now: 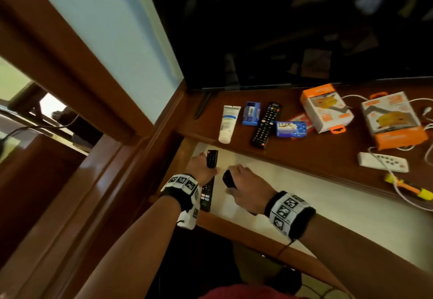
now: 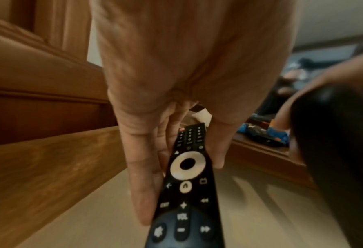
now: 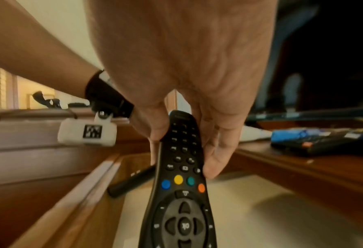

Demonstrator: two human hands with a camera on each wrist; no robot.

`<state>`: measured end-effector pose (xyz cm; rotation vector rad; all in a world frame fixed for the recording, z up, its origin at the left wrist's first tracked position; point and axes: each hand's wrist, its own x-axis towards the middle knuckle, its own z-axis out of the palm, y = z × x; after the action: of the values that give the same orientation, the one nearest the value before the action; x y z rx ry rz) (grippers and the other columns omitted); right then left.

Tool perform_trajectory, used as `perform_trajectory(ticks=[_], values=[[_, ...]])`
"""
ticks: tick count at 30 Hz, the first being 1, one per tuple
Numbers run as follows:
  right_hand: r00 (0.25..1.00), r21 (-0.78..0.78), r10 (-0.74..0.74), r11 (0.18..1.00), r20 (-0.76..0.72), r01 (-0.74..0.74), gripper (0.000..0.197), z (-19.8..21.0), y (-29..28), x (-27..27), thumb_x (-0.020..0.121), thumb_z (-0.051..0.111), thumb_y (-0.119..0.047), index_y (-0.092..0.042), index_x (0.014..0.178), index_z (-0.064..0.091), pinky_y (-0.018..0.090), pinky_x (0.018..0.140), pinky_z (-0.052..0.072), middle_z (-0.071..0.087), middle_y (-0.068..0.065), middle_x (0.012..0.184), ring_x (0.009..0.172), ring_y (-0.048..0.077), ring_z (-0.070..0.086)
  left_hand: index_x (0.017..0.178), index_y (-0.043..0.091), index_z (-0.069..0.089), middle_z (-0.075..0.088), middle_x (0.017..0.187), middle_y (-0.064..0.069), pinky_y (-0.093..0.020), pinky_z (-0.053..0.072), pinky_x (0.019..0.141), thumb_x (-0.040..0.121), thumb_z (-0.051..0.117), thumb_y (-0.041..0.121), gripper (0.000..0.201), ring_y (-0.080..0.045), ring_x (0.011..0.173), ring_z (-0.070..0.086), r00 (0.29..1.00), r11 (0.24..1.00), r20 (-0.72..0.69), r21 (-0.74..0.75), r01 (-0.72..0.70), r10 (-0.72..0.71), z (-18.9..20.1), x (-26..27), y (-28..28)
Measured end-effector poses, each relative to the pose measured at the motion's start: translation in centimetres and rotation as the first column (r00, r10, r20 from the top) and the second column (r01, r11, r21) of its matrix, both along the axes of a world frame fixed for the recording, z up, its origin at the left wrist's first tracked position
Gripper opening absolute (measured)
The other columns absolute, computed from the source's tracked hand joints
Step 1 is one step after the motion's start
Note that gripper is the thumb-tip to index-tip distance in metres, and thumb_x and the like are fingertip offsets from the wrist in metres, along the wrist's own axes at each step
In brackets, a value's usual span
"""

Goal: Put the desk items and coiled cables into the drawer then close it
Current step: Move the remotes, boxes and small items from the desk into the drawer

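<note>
The wooden drawer point(image 1: 351, 216) stands pulled out below the desk, its pale bottom bare. Over its left end my left hand point(image 1: 203, 167) grips a long black remote point(image 1: 208, 193) by its sides, fingers on one edge and thumb on the other point(image 2: 180, 191); the remote point(image 2: 186, 184) lies low along the drawer's left wall point(image 2: 49, 167). Just to its right my right hand point(image 1: 243, 181) pinches a second black remote point(image 1: 228, 178), the one with coloured buttons point(image 3: 182, 193), above the drawer floor. White cables point(image 1: 398, 181) trail over the desk's right part.
On the desk point(image 1: 316, 158) lie a white tube point(image 1: 228, 122), a blue box point(image 1: 251, 113), another black remote point(image 1: 266, 124), a blue soap pack point(image 1: 291, 128), two orange-white boxes point(image 1: 325, 108), a white remote point(image 1: 383, 161) and a yellow-orange tool point(image 1: 407, 187). A dark TV point(image 1: 281, 29) stands behind.
</note>
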<state>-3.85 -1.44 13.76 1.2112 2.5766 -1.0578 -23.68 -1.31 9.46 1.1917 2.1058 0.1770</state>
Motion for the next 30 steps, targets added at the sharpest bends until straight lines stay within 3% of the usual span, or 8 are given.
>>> perform_trajectory(ticks=[4, 8, 11, 14, 17, 20, 26, 30], values=[[0.988, -0.071, -0.033, 0.997, 0.151, 0.044, 0.040, -4.1, 1.7, -4.9, 0.099, 0.054, -0.026, -0.005, 0.132, 0.044, 0.043, 0.088, 0.048, 0.049, 0.016, 0.128, 0.112, 0.035, 0.053, 0.124, 0.014, 0.057, 0.065, 0.120, -0.008, -0.039, 0.055, 0.086, 0.083, 0.079, 0.039, 0.053, -0.031, 0.106, 0.066, 0.993, 0.985, -0.050, -0.137, 0.104, -0.111, -3.1, -2.9, 2.1], [0.969, -0.091, -0.100, 0.988, 0.224, 0.123, 0.023, -7.4, 3.7, -8.7, 0.099, 0.053, -0.020, -0.005, 0.115, 0.060, 0.041, 0.089, 0.047, 0.049, 0.018, 0.122, 0.113, 0.038, 0.053, 0.140, 0.012, 0.048, 0.058, 0.138, -0.015, -0.048, 0.053, 0.101, 0.096, 0.064, 0.023, 0.048, -0.037, 0.123, 0.061, 0.946, 0.949, -0.164, -0.200, 0.245, -0.279, -5.8, -4.6, 3.3], [0.949, -0.131, -0.197, 0.963, 0.247, 0.234, 0.030, -9.4, 4.4, -10.3, 0.098, 0.051, -0.025, -0.006, 0.117, 0.065, 0.037, 0.087, 0.047, 0.051, 0.018, 0.122, 0.115, 0.037, 0.054, 0.156, 0.004, 0.027, 0.049, 0.148, -0.020, -0.046, 0.048, 0.106, 0.102, 0.054, 0.012, 0.060, -0.038, 0.133, 0.055, 0.913, 0.916, -0.155, -0.213, 0.341, -0.376, -7.3, -4.7, 3.6], [0.919, -0.180, -0.309, 0.917, 0.246, 0.356, 0.034, -10.6, 4.5, -10.7, 0.097, 0.057, -0.033, -0.008, 0.120, 0.063, 0.035, 0.090, 0.047, 0.052, 0.016, 0.124, 0.118, 0.035, 0.055, 0.163, 0.010, 0.008, 0.045, 0.152, -0.022, -0.047, 0.046, 0.106, 0.100, 0.056, 0.011, 0.080, -0.039, 0.134, 0.053, 0.891, 0.891, -0.127, -0.206, 0.405, -0.435, -8.1, -5.1, 3.9], [0.857, -0.223, -0.439, 0.837, 0.268, 0.499, 0.049, -11.4, 4.3, -10.1, 0.097, 0.062, -0.035, -0.005, 0.133, 0.048, 0.038, 0.089, 0.048, 0.053, 0.018, 0.129, 0.119, 0.038, 0.057, 0.160, 0.013, 0.022, 0.049, 0.149, -0.020, -0.046, 0.049, 0.102, 0.094, 0.070, 0.018, 0.082, -0.040, 0.131, 0.054, 0.869, 0.862, -0.101, -0.225, 0.454, -0.485, -8.4, -6.0, 4.4], [0.833, -0.262, -0.454, 0.802, 0.317, 0.537, 0.061, -12.0, 3.8, -9.2, 0.092, 0.066, -0.034, -0.003, 0.135, 0.038, 0.036, 0.076, 0.049, 0.058, 0.021, 0.128, 0.112, 0.040, 0.063, 0.147, 0.011, 0.042, 0.058, 0.138, -0.018, -0.045, 0.056, 0.094, 0.091, 0.073, 0.019, 0.064, -0.039, 0.122, 0.060, 0.838, 0.846, -0.162, -0.226, 0.483, -0.522, -8.3, -7.4, 5.0], [0.785, -0.388, -0.537, 0.682, 0.309, 0.620, 0.056, -12.0, 3.9, -10.3, 0.082, 0.078, -0.021, -0.005, 0.124, 0.045, 0.049, 0.077, 0.063, 0.060, 0.017, 0.118, 0.101, 0.037, 0.068, 0.125, 0.011, 0.056, 0.064, 0.120, -0.014, -0.046, 0.059, 0.084, 0.088, 0.067, 0.006, 0.039, -0.038, 0.109, 0.066, 0.747, 0.765, -0.190, -0.265, 0.586, -0.638, -7.2, -8.3, 6.4], [0.749, -0.528, -0.602, 0.556, 0.277, 0.642, 0.043, -12.1, 4.3, -12.4, 0.083, 0.078, -0.012, -0.002, 0.117, 0.054, 0.038, 0.053, 0.063, 0.068, 0.019, 0.110, 0.076, 0.032, 0.075, 0.120, 0.009, 0.060, 0.065, 0.116, -0.015, -0.044, 0.058, 0.085, 0.087, 0.069, 0.003, 0.035, -0.036, 0.106, 0.067, 0.739, 0.754, -0.165, -0.236, 0.614, -0.653, -7.1, -8.2, 6.8]])
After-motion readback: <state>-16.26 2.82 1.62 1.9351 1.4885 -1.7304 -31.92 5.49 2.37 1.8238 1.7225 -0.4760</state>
